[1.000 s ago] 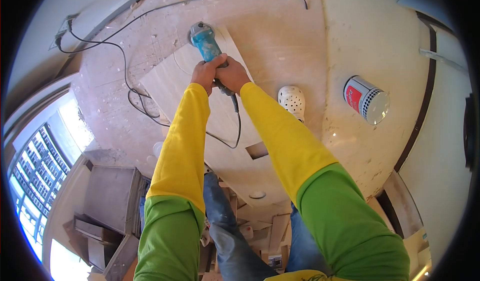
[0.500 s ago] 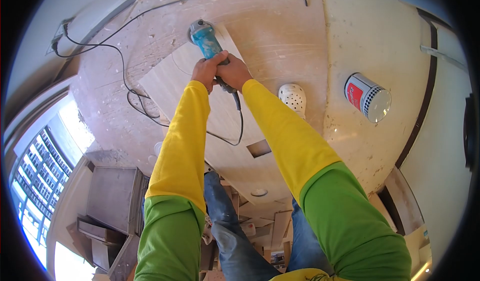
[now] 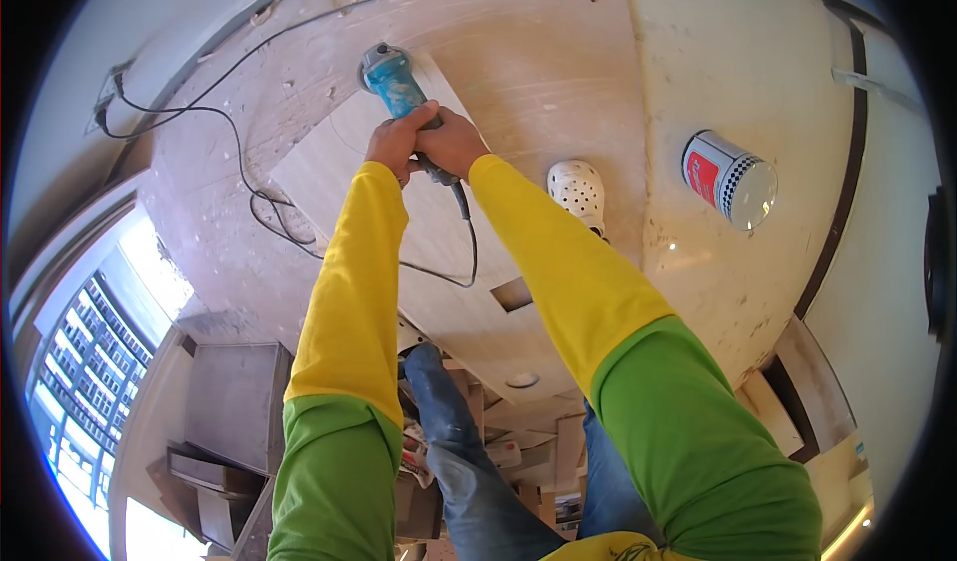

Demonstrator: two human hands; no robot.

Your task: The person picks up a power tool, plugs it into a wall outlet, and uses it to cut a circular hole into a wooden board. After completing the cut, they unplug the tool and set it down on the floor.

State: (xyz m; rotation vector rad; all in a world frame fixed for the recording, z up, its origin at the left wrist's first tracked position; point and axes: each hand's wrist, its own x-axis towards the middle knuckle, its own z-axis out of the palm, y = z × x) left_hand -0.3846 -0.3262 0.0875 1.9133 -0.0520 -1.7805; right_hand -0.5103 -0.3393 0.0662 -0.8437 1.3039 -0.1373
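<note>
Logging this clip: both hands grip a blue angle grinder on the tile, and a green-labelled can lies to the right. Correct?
No: the head view shows the can with a red label, not green. The left hand and right hand do grip the blue angle grinder on the tile.

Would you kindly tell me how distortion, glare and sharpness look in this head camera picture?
Head view: strong fisheye bends the edges of the floor and leaves black corners; head view: the window at lower left is blown out white, and the lid of the can shows glare; head view: the left hand and right hand on the angle grinder look sharp, without motion blur.
</note>
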